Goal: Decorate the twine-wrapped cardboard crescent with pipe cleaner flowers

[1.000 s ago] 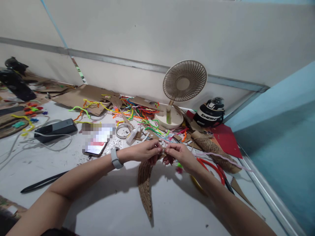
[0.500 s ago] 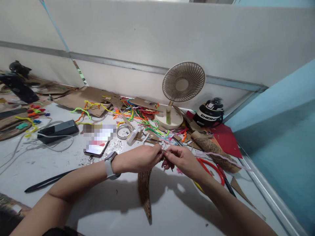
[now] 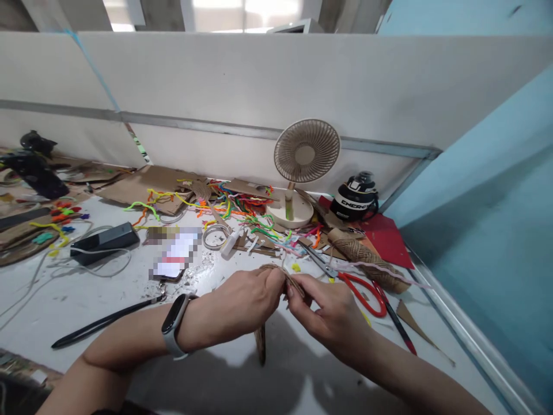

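A brown, curved strip covered in rows of twine [image 3: 260, 346] is held over the white table, its tapered end hanging below my wrist. My left hand [image 3: 246, 302], with a grey-banded watch on the wrist, is closed around the strip's upper part. The fingertips of my right hand [image 3: 326, 308] pinch the strip's other end, close against the left fingers. My fingers hide much of the strip's middle. Just right of my right hand lie red-handled scissors [image 3: 363, 294], partly open. A spool of twine [image 3: 367, 262] rests behind them.
Behind my hands stand a small fan [image 3: 306, 153] and a black bottle [image 3: 354, 196]. Colourful pipe cleaners [image 3: 242, 202] and cardboard [image 3: 142, 187] clutter the back. Left are a phone [image 3: 177, 253], a black box with a cable [image 3: 103, 242] and a tape roll [image 3: 215, 236].
The strip has turned and risen, so less of it hangs down and its upper edge shows between my hands. My right hand's grip has shifted. The view has tilted up, and the scissors show more fully.
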A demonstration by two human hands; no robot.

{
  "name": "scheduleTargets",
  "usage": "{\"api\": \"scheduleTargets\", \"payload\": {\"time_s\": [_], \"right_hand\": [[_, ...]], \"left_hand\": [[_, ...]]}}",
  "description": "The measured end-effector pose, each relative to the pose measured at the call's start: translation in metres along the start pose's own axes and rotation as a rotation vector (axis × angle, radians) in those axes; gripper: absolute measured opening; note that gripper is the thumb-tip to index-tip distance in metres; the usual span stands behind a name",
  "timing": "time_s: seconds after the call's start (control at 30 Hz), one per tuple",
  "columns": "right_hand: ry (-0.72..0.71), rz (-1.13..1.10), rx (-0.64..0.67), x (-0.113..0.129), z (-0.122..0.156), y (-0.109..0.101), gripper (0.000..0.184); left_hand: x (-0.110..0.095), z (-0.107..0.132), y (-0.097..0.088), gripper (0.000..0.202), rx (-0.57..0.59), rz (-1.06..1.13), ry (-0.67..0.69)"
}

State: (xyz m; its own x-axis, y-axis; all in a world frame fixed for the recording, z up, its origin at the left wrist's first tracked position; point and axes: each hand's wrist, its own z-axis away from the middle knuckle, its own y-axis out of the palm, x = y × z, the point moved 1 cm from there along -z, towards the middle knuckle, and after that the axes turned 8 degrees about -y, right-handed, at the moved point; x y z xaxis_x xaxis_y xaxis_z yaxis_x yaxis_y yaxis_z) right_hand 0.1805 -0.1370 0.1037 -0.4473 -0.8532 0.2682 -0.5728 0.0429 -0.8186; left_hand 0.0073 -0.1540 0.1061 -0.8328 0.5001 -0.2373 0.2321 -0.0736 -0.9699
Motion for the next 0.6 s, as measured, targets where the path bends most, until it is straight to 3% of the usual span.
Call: {"api": "scheduleTargets", "payload": {"time_s": [0.27,0.6], "right_hand": [[0.047,-0.031,-0.015,-0.002,-0.003,-0.001,0.022],[0.196,-0.184,0.086,-0.012,-0.009,-0.007,0.027]], "left_hand": [[0.003,-0.006,0.0,0.007,-0.071,0.062,-0.012],[0.01,-0.01,0.001,0.017,-0.015,0.157,-0.024]]}}
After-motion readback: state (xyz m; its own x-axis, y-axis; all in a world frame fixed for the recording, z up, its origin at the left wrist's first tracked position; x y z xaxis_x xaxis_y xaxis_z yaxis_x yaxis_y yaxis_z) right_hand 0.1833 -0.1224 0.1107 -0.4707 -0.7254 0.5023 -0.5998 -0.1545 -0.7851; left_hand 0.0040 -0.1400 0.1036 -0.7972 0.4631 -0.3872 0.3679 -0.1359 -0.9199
